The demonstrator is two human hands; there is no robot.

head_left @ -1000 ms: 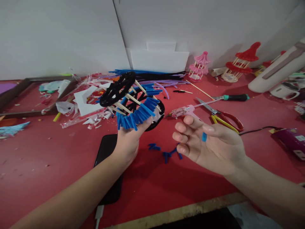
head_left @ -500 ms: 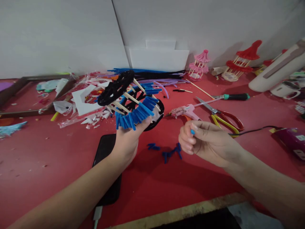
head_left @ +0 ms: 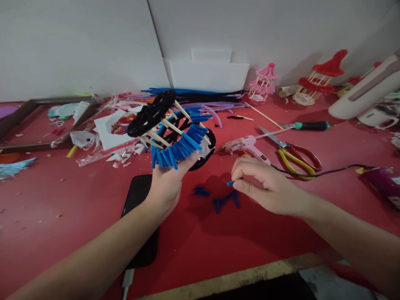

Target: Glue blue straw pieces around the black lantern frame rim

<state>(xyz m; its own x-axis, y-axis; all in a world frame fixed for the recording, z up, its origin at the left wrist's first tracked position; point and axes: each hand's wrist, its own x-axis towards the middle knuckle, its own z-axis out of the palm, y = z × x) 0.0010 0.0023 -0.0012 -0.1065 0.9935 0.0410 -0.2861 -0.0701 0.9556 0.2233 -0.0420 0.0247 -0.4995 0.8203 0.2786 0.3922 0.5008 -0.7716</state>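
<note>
My left hand [head_left: 167, 185] is closed around a small tower model [head_left: 178, 148], held tilted above the table. Black fuzzy rings form its two ends, pale wooden sticks run between them, and a fringe of short blue pipe cleaner pieces circles its middle. Between thumb and fingers, my right hand [head_left: 262, 183] pinches a short blue pipe cleaner piece [head_left: 230, 183], apart from the model. Below, several dark blue pipe cleaner pieces [head_left: 218, 201] lie on the red table [head_left: 200, 237]. The fingers of my left hand are partly hidden behind the model.
A pink glue gun [head_left: 250, 146] lies behind my right hand, beside scissors [head_left: 300, 158] with red and yellow handles. A phone [head_left: 139, 233] rests under my left forearm. Scraps and a brown frame [head_left: 28, 146] fill the left. Pink [head_left: 263, 85] and red towers [head_left: 318, 79] stand at the back.
My right hand has turned and shifted slightly left, so the blue piece now points out past its fingertips toward the model. My left hand and the model stay nearly still.
</note>
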